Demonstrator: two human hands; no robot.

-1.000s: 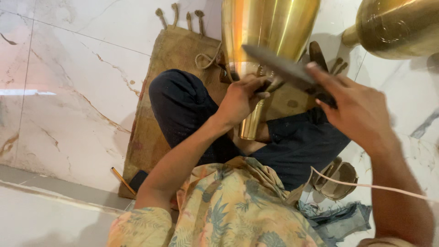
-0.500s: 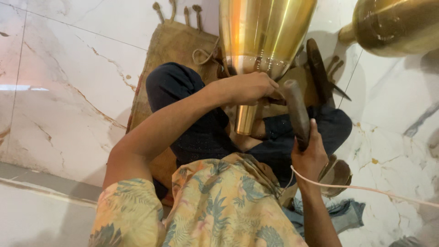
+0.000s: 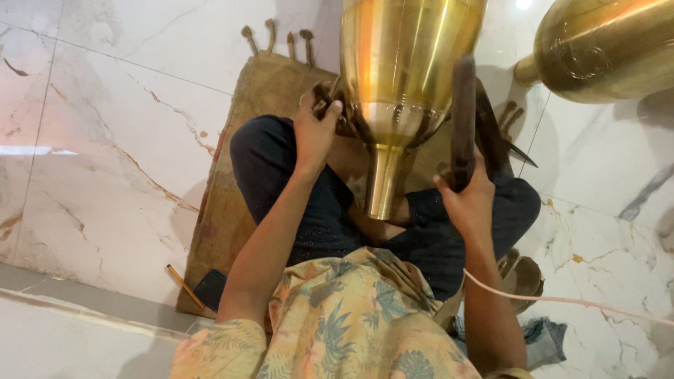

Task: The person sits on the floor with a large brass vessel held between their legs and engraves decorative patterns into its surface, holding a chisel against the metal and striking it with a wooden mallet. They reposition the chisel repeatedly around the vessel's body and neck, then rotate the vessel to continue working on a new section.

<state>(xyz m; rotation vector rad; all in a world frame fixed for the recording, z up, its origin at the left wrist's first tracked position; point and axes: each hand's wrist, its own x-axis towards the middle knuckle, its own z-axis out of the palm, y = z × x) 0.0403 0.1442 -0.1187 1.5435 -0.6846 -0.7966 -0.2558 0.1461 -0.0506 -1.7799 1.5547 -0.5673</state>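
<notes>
A dark tool (image 3: 463, 119) is gripped by the right hand (image 3: 469, 203) right of the brass vessel (image 3: 404, 77); small tools (image 3: 324, 95) are clasped by the left hand (image 3: 314, 133) left of it, above the burlap mat (image 3: 260, 98).

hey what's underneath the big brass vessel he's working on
Under the brass vessel, its narrow neck points down into the person's crossed legs, which rest on a brown mat. Where the neck ends is hidden between the legs.

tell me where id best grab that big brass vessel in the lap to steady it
Probably at the narrow neck of the brass vessel, coming from the person's own side, below the flare. The body is wide, smooth and polished, likely too broad to wrap; the neck is slim enough to close a hand around. The left hand sits at the shoulder; the right hand holds a dark tool.
</notes>
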